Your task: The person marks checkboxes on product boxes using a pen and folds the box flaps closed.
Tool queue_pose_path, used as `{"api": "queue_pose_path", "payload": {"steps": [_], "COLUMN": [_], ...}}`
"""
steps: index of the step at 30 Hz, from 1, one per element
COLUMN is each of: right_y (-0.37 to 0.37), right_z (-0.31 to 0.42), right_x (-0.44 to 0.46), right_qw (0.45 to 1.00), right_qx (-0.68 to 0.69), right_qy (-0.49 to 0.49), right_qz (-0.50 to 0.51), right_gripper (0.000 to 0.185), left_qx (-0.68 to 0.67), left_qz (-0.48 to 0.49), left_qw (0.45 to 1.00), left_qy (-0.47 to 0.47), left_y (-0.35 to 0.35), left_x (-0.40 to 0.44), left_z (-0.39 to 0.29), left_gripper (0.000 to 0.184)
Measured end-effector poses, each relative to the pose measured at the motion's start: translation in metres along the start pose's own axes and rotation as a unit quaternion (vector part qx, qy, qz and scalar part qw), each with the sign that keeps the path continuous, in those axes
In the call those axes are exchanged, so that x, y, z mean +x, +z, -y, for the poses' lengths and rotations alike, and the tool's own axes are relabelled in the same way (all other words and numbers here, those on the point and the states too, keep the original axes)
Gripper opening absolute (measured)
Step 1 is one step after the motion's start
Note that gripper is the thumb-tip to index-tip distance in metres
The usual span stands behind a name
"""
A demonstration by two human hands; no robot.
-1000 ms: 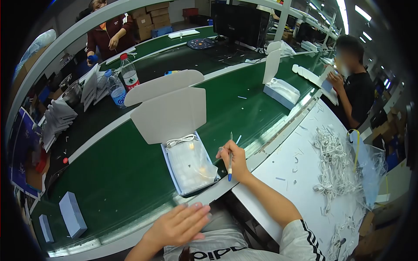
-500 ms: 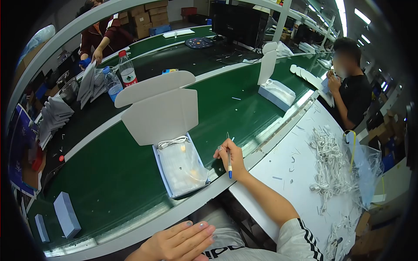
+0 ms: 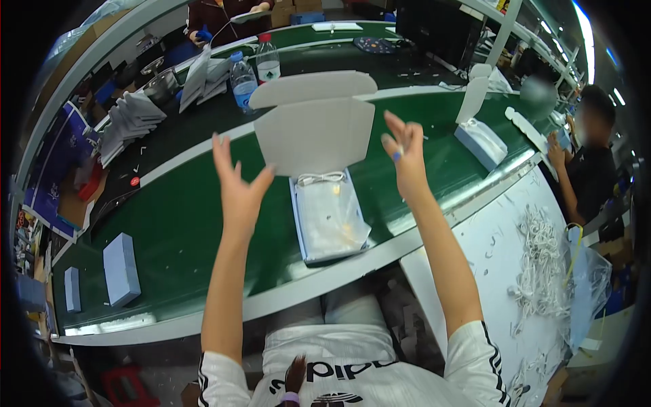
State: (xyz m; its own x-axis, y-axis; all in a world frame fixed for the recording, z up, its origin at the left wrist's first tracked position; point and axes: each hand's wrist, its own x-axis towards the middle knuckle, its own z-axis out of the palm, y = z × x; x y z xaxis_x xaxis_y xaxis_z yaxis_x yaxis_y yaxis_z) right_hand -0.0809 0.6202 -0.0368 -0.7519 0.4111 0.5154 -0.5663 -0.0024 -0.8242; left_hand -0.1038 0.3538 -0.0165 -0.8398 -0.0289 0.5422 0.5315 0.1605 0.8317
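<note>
Between my two raised hands an open blue-white box (image 3: 298,224) rests on the green conveyor belt, its white lid (image 3: 315,136) standing up behind. Inside lie a coiled white cable (image 3: 321,178) and a translucent plastic bag (image 3: 325,216), its contents hard to make out. My left hand (image 3: 237,193), open and empty with fingers spread, is raised left of the lid. To the right of the lid is my right hand (image 3: 410,163). A pen (image 3: 397,156) is tucked in it; only its blue end shows clearly, and the fingers are partly blurred.
Another open box (image 3: 483,144) sits farther along the belt, near a co-worker (image 3: 593,156). Two closed boxes (image 3: 122,268) lie at left. White cables (image 3: 542,264) cover part of the side table (image 3: 475,254). Bottles (image 3: 243,85) stand across the belt, before another person (image 3: 227,20).
Both hands have risen and moved forward to either side of the lid. My left hand has left my lap and spread its fingers. The view has shifted; the box stays open.
</note>
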Motion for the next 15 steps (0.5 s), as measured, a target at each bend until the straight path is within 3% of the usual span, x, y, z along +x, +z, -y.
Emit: {"api": "queue_pose_path", "payload": {"steps": [3,5,11,13,15], "right_y": [0.023,0.028,0.059,0.056,0.051], "right_z": [-0.010,-0.025,-0.002,-0.015,-0.026], "right_x": [0.022,0.024,-0.011,-0.024,-0.033], "right_qw": [0.997,0.979,0.974,0.920,0.790], "right_qx": [0.058,0.011,0.014,0.294,0.549], "right_qy": [0.043,0.160,0.214,0.245,0.252], "right_qz": [0.037,0.124,0.069,0.088,0.102], "right_gripper": [0.031,0.021,0.009,0.015,0.025], "left_qx": [-0.102,-0.066,-0.027,-0.295,-0.542], "left_qz": [0.055,0.211,0.108,0.053,-0.006], "left_qw": [0.992,0.954,0.968,0.933,0.825], "left_qy": [-0.055,-0.203,-0.226,-0.201,-0.160], "left_y": [0.010,0.007,0.020,0.033,0.041], "left_x": [0.037,0.044,0.008,-0.008,-0.019], "left_z": [0.028,0.030,0.029,0.018,0.011], "left_gripper": [0.086,0.076,0.054,0.045,0.040]}}
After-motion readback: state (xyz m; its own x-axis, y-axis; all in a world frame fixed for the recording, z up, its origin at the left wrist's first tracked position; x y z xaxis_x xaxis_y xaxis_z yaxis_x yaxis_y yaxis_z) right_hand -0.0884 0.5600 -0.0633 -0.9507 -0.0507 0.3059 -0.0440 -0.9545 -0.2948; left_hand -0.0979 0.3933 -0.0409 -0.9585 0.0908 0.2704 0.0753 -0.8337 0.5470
